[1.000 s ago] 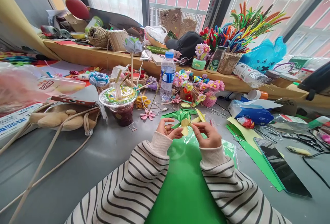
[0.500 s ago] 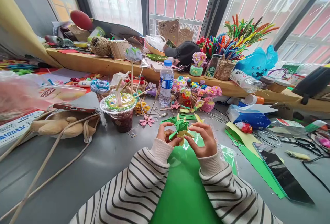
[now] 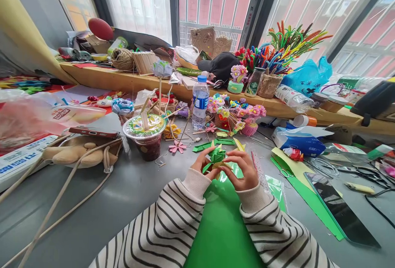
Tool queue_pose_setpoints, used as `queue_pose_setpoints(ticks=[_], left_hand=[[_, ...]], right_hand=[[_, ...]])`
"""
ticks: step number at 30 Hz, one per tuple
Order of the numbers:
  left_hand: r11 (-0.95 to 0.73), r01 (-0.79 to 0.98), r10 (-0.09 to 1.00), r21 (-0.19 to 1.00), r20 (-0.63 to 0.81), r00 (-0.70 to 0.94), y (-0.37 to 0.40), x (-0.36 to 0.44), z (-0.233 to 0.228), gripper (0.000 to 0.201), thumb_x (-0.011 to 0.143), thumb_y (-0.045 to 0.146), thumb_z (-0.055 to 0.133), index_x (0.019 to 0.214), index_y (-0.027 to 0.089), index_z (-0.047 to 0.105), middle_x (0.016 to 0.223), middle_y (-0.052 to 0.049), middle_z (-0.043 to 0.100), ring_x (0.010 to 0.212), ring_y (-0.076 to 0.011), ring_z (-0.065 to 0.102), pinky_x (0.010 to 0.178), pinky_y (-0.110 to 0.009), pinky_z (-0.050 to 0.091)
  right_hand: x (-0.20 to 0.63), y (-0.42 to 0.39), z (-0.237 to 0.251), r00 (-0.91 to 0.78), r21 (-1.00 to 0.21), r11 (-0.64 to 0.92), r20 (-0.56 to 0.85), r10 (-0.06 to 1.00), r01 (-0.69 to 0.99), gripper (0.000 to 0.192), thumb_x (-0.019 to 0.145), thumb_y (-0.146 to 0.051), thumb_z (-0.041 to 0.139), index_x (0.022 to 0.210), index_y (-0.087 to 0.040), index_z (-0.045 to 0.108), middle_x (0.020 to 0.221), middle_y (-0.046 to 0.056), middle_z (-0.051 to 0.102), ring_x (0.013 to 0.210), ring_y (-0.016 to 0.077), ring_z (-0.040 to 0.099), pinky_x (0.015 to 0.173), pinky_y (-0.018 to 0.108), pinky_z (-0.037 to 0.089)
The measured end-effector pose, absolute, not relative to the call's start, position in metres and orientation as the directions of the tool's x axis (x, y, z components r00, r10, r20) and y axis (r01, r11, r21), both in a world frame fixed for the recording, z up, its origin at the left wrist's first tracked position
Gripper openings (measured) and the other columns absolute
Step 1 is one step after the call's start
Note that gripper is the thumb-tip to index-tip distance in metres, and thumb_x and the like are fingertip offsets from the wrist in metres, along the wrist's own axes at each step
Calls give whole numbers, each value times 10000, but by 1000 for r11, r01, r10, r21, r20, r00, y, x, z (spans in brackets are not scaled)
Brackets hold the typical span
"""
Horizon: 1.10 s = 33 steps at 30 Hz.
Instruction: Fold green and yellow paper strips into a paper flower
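A folded green and yellow paper model is held up between my two hands, over a glossy green sheet. My left hand grips its left side, thumb below and fingers behind. On the right, my right hand pinches the model's lower yellow part between thumb and fingertips. The fingers partly hide the underside. Just beyond the hands lie folded green paper strips and a pale yellow folded piece.
Left of my hands stands a lidded drink cup; a water bottle is behind them. To the right lie scissors, green and yellow paper and a dark-screened phone. A bear-shaped bag rests at left.
My right hand's fingers have closed in on the paper model and sit nearer its lower edge. The model has turned slightly. The whole view has shifted a little.
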<state>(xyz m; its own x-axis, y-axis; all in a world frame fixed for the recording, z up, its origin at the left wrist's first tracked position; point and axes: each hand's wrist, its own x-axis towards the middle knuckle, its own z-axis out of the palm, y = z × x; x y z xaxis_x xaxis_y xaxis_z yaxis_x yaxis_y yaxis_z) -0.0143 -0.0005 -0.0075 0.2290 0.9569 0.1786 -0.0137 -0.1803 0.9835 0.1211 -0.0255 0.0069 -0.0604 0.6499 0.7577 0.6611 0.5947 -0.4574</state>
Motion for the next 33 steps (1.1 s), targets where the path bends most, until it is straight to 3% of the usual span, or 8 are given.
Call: queue_pose_setpoints(ticks=[6,12,19,25,30,33], left_hand=[[-169,-49,953,984,176,247,-3,-14,-5,473,631,233,560,1068,209,381,640,21,488,590,-95,502,549,-203,410],[-182,27,957,983,171,234,-6,-14,0,443,649,217,539,1062,193,383,560,50,431,524,-70,465,499,-173,402],[-251,62,942,966,229,246,-4,-13,-6,440,653,203,523,1073,215,393,649,25,470,531,-63,484,507,-180,418],[-178,30,954,984,165,252,-6,-12,-2,474,631,237,547,1082,226,403,779,-17,523,581,-78,507,523,-190,427],[-176,138,960,975,139,244,-7,-15,3,487,617,306,573,1080,220,447,496,59,417,409,-49,374,403,-155,306],[-205,176,958,963,160,239,-6,-16,3,478,615,316,573,1071,217,464,448,72,371,386,-50,340,386,-160,274]], right_hand=[[119,-25,6,-78,-414,619,788,611,667,132,661,-188,579,784,-209,538,911,50,499,849,170,475,749,343,417],[123,-22,7,-125,-358,631,798,590,688,205,646,-176,590,838,-207,524,926,57,482,851,169,470,722,328,434],[119,-22,3,-42,-446,594,776,630,669,81,643,-244,597,681,-193,547,923,55,474,832,172,455,676,323,429],[117,-25,5,-44,-401,562,786,617,724,17,636,-226,604,624,-218,595,890,34,478,750,153,413,637,306,390],[116,-28,8,-20,-386,510,782,623,769,21,647,-223,589,629,-215,594,874,36,475,708,149,403,641,321,371],[114,-28,7,3,-394,488,780,626,779,38,659,-228,575,628,-213,590,867,36,476,696,146,404,643,325,363]])
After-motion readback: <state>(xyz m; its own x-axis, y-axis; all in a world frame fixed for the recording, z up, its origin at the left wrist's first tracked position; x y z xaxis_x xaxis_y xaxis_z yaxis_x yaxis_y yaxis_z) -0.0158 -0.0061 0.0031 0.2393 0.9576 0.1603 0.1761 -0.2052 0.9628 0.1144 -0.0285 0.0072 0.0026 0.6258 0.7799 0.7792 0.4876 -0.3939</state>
